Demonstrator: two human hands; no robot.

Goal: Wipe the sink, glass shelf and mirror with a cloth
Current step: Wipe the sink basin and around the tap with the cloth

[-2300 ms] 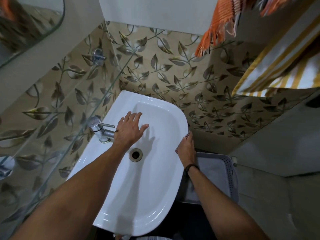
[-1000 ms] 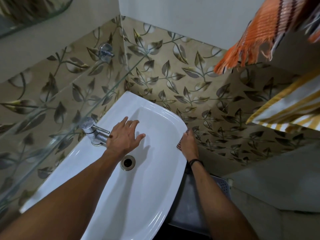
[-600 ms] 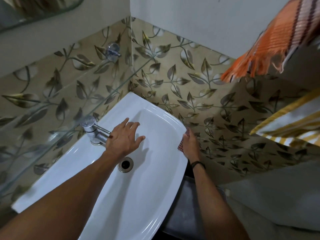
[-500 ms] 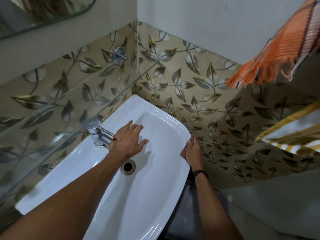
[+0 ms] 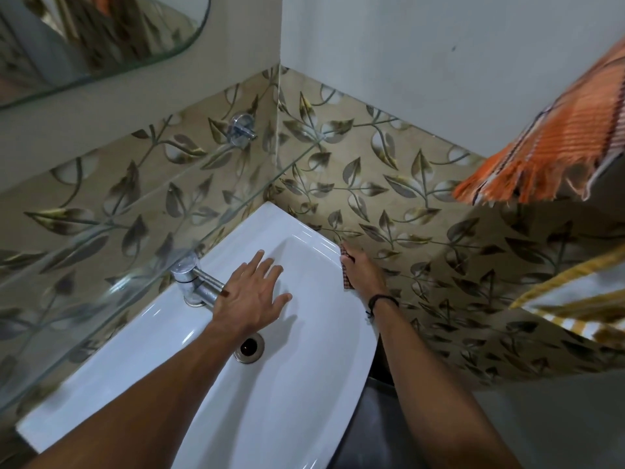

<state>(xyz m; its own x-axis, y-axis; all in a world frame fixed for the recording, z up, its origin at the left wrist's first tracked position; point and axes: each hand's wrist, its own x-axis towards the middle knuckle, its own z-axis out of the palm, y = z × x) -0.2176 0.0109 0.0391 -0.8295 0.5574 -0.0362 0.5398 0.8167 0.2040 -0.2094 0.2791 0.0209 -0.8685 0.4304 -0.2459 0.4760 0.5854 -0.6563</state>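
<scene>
up at ten o'clock hangs the mirror [image 5: 84, 38], and under it the glass shelf [image 5: 101, 252] runs along the leafy tiles. a chrome tap [image 5: 192, 282] stands at nine o'clock on the white sink [image 5: 297, 401]. the left hand [image 5: 252, 296] lies over the basin just beside the spout, its grip spread, fingers straight. at the rim's two o'clock the right hand [image 5: 365, 274] pinches a checked cloth [image 5: 345, 269] against the sink's outer edge. an orange fringed towel [image 5: 558, 140] hangs at three o'clock.

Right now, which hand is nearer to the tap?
Left. The left hand lies flat in the sink, right beside the tap. The right hand holds the checked cloth at the sink's outer rim, across the basin from the tap.
</scene>
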